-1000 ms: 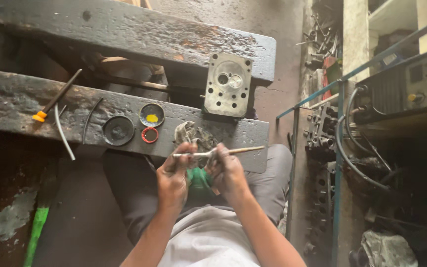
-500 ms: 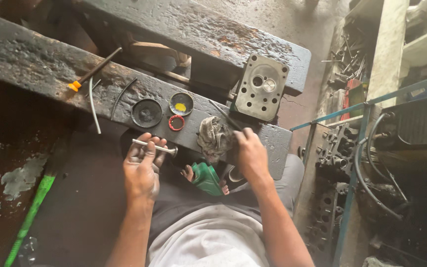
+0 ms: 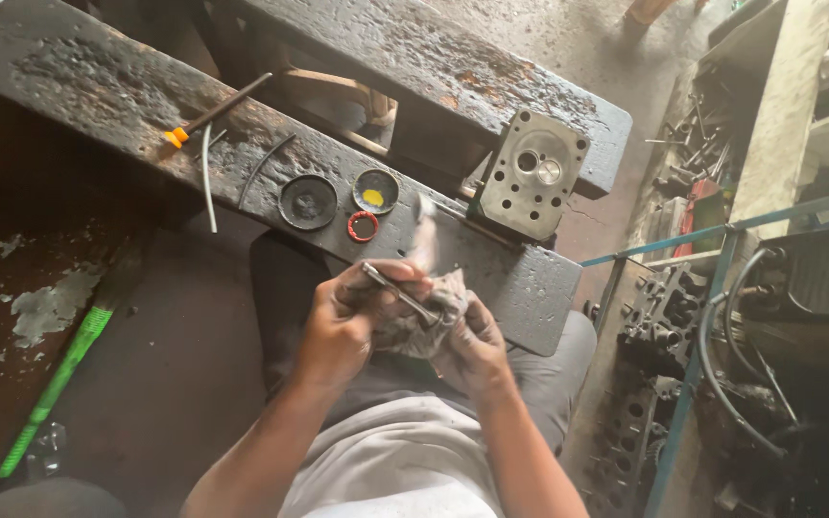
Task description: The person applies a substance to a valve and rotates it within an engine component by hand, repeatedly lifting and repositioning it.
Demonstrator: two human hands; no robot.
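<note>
My left hand (image 3: 349,321) grips a thin metal rod (image 3: 398,293), an engine valve by its look, held slanting down to the right. My right hand (image 3: 470,345) holds a dirty grey rag (image 3: 424,324) bunched around the rod's lower end. Both hands meet over my lap, just in front of the greasy black bench beam (image 3: 530,278). A grey metal cylinder head (image 3: 532,176) stands on that beam to the upper right of my hands.
On the beam lie a black round lid (image 3: 308,201), a small dish with yellow paste (image 3: 375,191), a red ring (image 3: 363,226), a bent wire (image 3: 206,177) and an orange-tipped tool (image 3: 213,112). A green stick (image 3: 55,382) lies on the floor left. Engine parts (image 3: 659,317) and hoses crowd the right.
My right hand took the rag from the beam and brought it to the rod. Both hands have come together, with the rod now wrapped in the rag. The camera view shifted.
</note>
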